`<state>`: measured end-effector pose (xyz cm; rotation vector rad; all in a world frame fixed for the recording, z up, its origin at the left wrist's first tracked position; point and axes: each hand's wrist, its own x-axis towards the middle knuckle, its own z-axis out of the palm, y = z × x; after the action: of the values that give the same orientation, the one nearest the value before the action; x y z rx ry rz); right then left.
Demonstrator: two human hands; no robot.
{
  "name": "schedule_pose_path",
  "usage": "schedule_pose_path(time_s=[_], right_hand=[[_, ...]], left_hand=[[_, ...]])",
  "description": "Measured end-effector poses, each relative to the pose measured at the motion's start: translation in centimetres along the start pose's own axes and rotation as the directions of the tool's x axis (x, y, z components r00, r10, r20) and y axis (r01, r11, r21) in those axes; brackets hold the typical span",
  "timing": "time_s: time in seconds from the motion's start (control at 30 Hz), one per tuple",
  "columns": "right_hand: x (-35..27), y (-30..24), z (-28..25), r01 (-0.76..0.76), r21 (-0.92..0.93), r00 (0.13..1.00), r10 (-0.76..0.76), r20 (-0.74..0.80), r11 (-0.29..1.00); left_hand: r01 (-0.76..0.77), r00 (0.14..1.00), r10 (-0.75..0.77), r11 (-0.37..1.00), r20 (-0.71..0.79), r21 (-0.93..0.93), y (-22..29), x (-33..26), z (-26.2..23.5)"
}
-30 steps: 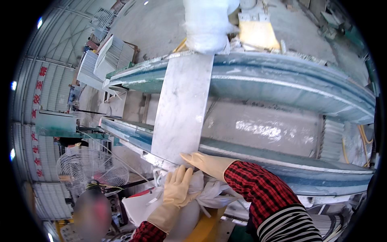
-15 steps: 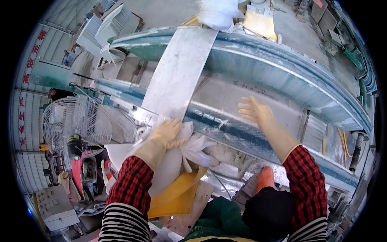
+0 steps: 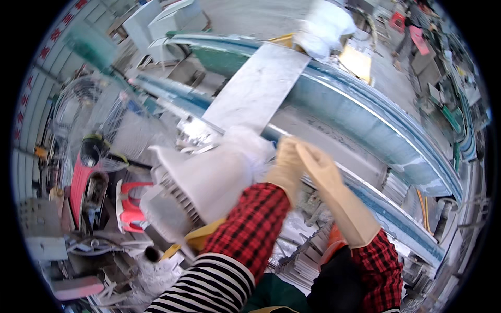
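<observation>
My left hand and my right hand, both in cream rubber gloves, meet in front of me over the near blue-green beam. They touch or overlap at the fingers; motion blur hides how the fingers lie. The right glove's wide cuff stands loose around my forearm. Just left of my hands, a crumpled white plastic bag lies by a white plastic chair. Beyond them, a pale, marble-like slab spans the beams, untouched by either hand.
A long blue-green beam curves across the far side. To the left are a wire-cage fan and a red plastic chair. Another white bundle sits beyond the slab. Far right, another person stands.
My left hand has left the white bag and moved right. My right hand has come inward to meet it. The view has shifted, showing more of the white chair.
</observation>
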<state>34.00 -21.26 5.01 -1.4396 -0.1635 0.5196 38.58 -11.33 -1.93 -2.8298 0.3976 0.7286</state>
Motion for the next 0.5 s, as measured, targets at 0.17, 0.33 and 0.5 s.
schedule_pose_path(time_s=[0.17, 0.33, 0.5], right_hand=[[-3.0, -8.0, 8.2, 0.239, -0.129, 0.939, -0.195, 0.282, 0.963], [-8.5, -13.8, 16.8, 0.515, -0.210, 0.758, -0.326, 0.565, 0.831], [-11.8, -17.7, 24.0, 0.913, -0.370, 0.406, -0.451, 0.795, 0.169]], left_hand=[[-0.409, 0.869, -0.114, 0.382, -0.481, -0.829, 9.5, -9.7, 4.0], [-0.448, 0.894, 0.146, 0.249, -0.424, -0.859, 13.8, -20.0, 7.5], [-0.572, 0.819, 0.136, 0.273, -0.558, -0.773, 6.8, -32.2, 7.8]])
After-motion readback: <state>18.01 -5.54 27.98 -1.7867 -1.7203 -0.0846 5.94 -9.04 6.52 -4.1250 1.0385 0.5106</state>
